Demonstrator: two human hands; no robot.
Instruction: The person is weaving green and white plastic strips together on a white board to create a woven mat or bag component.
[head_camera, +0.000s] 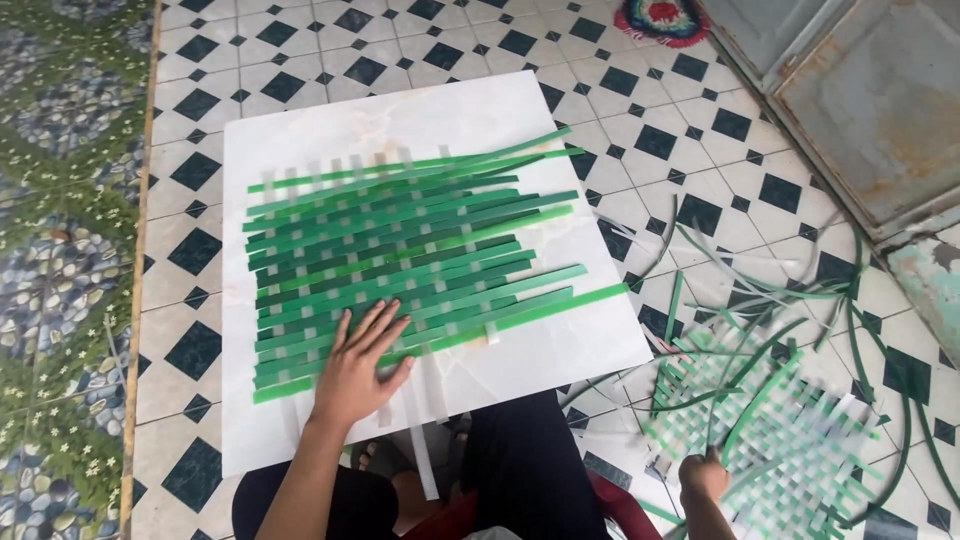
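Note:
A flat woven mat of green and pale translucent strips lies on a white square board. My left hand rests palm down on the mat's near edge, fingers spread, holding nothing. At the lower right, my right hand grips a second woven piece of green and white strips, which is blurred and sits over the floor beside the board. Loose strip ends trail from both pieces.
Loose green and pale strips lie scattered on the black-and-white tiled floor right of the board. A grey metal door stands at the upper right, a small round colourful mat at the top. Green patterned flooring runs along the left.

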